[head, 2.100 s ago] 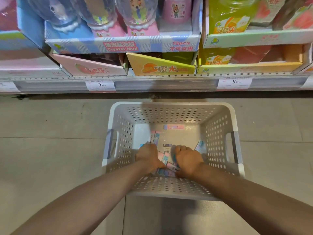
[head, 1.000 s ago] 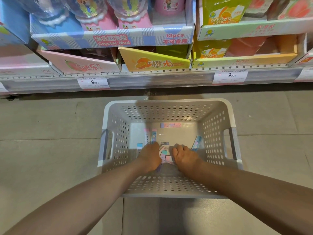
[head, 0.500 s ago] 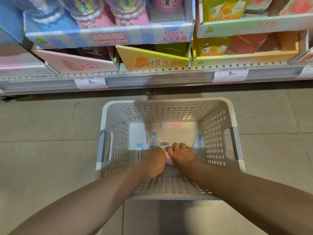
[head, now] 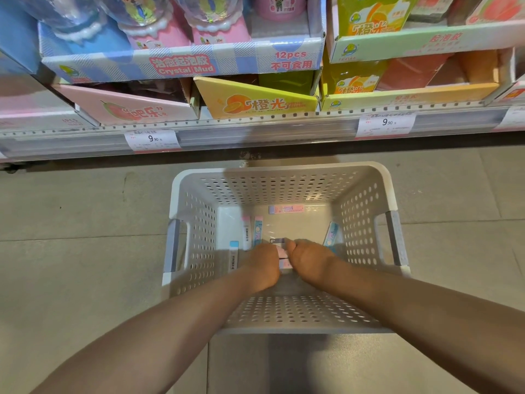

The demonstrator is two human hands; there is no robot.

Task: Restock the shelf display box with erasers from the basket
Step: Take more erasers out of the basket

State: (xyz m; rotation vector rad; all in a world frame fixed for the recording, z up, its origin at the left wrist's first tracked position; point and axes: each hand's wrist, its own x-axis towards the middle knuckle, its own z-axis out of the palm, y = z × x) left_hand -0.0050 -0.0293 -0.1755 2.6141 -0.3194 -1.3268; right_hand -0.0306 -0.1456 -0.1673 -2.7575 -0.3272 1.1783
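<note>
At the near wall of the basket (head: 284, 317), two bare forearms reach down from the lower corners of the view into its interior. The basket is white, perforated, with grey handle grips on its left and right walls, and stands on a tiled floor (head: 71, 251). The left hand (head: 262, 265) and the right hand (head: 308, 261) sit knuckles-up, almost touching, over the near middle of the basket floor. Both are curled downward around a small stack of erasers (head: 282, 253) showing pink and dark wrappers in the gap between them; the fingertips are hidden beneath the hands, so the exact grip cannot be confirmed.

Loose erasers remain on the basket floor: one with a blue end and barcode (head: 233, 255) along the left wall, two lying side by side (head: 252, 230) left of centre, one blue-wrapped piece (head: 331, 234) leaning against the right wall, and one pink piece (head: 285, 209) lying crosswise at the far wall.

Beyond the basket, a shelf edge (head: 255, 132) carries two price tags reading 9.90. Above it stand display boxes: a pink one (head: 127, 108), a yellow one (head: 255, 102), and a blue checked tray marked "Crystal Mud" (head: 181, 64) holding domed jars.
</note>
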